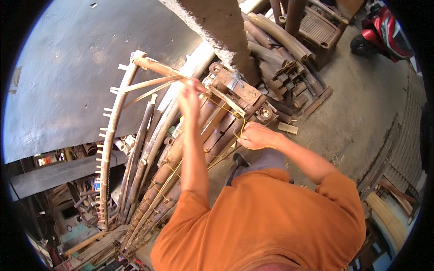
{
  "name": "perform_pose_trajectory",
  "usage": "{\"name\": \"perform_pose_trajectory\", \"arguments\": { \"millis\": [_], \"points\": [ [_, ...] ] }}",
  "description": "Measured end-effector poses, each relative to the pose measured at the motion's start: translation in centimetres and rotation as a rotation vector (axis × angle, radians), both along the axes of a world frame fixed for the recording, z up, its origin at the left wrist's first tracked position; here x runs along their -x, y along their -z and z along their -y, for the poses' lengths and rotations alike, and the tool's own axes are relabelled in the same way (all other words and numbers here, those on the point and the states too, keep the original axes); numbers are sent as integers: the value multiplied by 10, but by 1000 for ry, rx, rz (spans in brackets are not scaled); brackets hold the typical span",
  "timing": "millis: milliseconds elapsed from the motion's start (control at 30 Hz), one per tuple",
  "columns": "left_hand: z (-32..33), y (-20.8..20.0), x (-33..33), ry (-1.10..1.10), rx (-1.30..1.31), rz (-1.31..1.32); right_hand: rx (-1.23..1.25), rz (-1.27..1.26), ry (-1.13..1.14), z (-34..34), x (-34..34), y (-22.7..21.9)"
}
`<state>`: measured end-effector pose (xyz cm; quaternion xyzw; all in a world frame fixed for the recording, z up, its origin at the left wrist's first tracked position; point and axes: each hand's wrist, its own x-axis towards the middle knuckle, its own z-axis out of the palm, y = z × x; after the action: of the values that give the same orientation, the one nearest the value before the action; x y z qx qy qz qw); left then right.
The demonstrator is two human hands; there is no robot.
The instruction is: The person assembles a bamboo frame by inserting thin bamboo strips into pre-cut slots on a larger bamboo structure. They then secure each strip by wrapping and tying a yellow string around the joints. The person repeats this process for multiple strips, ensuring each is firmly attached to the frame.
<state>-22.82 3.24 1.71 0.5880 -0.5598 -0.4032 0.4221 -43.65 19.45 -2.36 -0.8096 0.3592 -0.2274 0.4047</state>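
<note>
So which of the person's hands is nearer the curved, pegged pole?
The left hand, the blurred one higher in view, is nearer the curved, pegged pole; the right hand is farther off, closed on the yellow strand.

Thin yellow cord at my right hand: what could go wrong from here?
The thin yellow cord curves loosely at your right hand, so it might tangle or snag on the nearby pale wooden stick. Your left hand is close to the slender tan bamboo strips, so a bump could perhaps shift them.
</note>
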Motion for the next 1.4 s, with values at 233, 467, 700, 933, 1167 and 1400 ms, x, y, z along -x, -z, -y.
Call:
{"name": "perform_pose_trajectory", "arguments": {
  "millis": [233,467,700,933,1167,1400],
  "points": [
    [64,98,-54,-12,-14,692,163,-91,200,-42,-39,-1],
    [-81,-11,-211,30,84,676,-639,535,-404,-141,-222,-28],
    [-276,19,-306,215,-187,830,-1338,1257,945,-163,-333,23],
    [-274,67,-301,-3,271,462,-187,304,-240,-102,-444,-131],
    [-272,38,-305,56,-18,590,-70,-124,58,1,-410,-43],
    [-271,35,-290,-50,-73,740,188,9,-261,-160,-311,21]
  ]
}}
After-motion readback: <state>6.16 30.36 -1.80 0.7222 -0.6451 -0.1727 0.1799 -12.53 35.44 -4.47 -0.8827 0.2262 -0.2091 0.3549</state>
